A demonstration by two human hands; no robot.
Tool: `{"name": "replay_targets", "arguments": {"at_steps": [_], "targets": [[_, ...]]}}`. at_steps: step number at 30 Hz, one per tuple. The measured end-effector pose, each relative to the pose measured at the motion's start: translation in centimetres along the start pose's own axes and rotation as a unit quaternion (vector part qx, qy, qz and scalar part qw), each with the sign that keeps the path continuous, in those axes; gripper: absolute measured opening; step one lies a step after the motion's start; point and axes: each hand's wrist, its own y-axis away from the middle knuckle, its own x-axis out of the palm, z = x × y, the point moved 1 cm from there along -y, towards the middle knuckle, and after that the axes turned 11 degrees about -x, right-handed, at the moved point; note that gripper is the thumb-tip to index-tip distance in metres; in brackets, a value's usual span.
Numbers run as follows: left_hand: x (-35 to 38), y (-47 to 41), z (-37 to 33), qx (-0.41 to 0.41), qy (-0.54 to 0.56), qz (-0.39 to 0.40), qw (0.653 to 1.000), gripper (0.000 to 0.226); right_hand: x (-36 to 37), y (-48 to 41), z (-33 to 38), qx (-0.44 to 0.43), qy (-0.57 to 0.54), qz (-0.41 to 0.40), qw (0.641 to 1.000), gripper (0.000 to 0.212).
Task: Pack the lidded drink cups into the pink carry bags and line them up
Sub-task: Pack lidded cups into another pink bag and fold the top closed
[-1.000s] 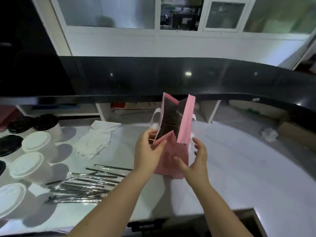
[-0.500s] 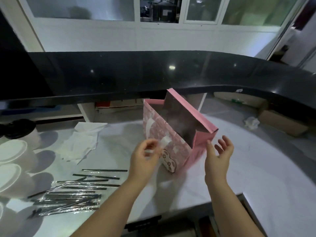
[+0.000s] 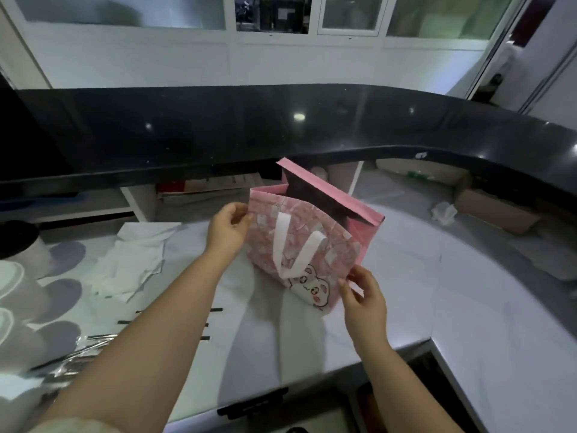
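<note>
A pink carry bag (image 3: 324, 254) with a white handle and a cartoon animal print stands open on the white counter (image 3: 421, 307), its printed side toward me. My left hand (image 3: 226, 228) pinches the bag's upper left corner. My right hand (image 3: 363, 296) pinches its lower right edge. I cannot see inside the bag from here. White lidded cups (image 3: 12, 282) stand at the far left edge, partly cut off, with a black-lidded cup (image 3: 18, 242) behind them.
Several wrapped straws (image 3: 71, 354) lie at the left front. White paper (image 3: 131, 260) lies behind them. A raised black ledge (image 3: 281, 129) curves along the back and right. A crumpled tissue (image 3: 443, 212) and a cardboard box (image 3: 496, 210) sit at the far right.
The bag has turned from end-on to broadside and now rests on the counter. My left hand moved to its top left corner and my right hand closed on its right edge.
</note>
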Motion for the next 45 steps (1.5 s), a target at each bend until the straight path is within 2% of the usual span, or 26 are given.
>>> {"name": "replay_targets", "arguments": {"at_steps": [3, 7, 10, 12, 15, 18, 23, 27, 31, 33, 35, 38, 41, 45], "targets": [[-1.3, 2.7, 2.1, 0.015, 0.041, -0.035, 0.998, 0.009, -0.4, -2.2, -0.2, 0.036, -0.04, -0.031, 0.998, 0.017], [-2.9, 6.5, 5.3, 0.034, 0.123, -0.103, 0.986, 0.011, 0.4, -5.0, -0.6, 0.045, -0.058, 0.034, 0.997, 0.012], [-3.2, 7.5, 7.5, -0.008, 0.139, -0.032, 0.99, 0.036, 1.1, -5.7, -1.3, 0.08, -0.075, 0.091, 0.99, 0.027], [-3.1, 7.2, 8.7, -0.028, 0.12, 0.015, 0.992, 0.045, 1.3, -5.8, -1.9, 0.087, -0.066, 0.085, 0.99, 0.03], [-2.8, 6.7, 9.5, -0.046, 0.089, 0.018, 0.995, 0.039, 1.2, -5.7, -2.4, 0.106, -0.07, 0.061, 0.99, 0.027], [-2.4, 6.7, 9.4, -0.06, 0.096, 0.016, 0.993, 0.037, 1.4, -5.8, -3.0, 0.113, -0.065, 0.103, 0.986, 0.014], [-2.0, 7.1, 10.7, -0.102, 0.073, 0.004, 0.992, 0.025, 1.4, -6.1, -3.9, 0.117, -0.069, 0.119, 0.984, 0.022], [-1.9, 7.9, 11.4, -0.12, 0.067, -0.026, 0.99, 0.026, 0.6, -6.0, -4.5, 0.122, -0.054, 0.121, 0.984, 0.018], [-3.5, 8.4, 7.9, -0.088, 0.037, -0.054, 0.994, 0.045, 0.4, -8.0, 0.0, 0.027, -0.066, 0.06, 0.996, 0.035], [-5.5, 8.4, 4.9, -0.04, 0.029, -0.089, 0.995, 0.045, 1.0, -9.8, 4.0, -0.043, -0.049, 0.067, 0.996, 0.039], [-7.8, 8.6, 1.3, 0.009, -0.002, -0.121, 0.993, 0.038, 2.3, -11.6, 8.0, -0.12, 0.001, 0.109, 0.987, 0.039], [-11.1, 8.5, -3.1, 0.059, -0.099, -0.167, 0.979, 0.036, 6.4, -13.2, 13.1, -0.236, 0.095, 0.228, 0.94, 0.039], [-14.4, 8.1, -4.8, 0.097, -0.241, -0.234, 0.937, 0.036, 11.8, -12.4, 15.7, -0.318, 0.164, 0.347, 0.867, 0.043], [-20.0, 9.7, -3.1, 0.072, -0.334, -0.302, 0.89, 0.037, 18.8, -8.4, 17.5, -0.397, 0.151, 0.408, 0.808, 0.04]]}}
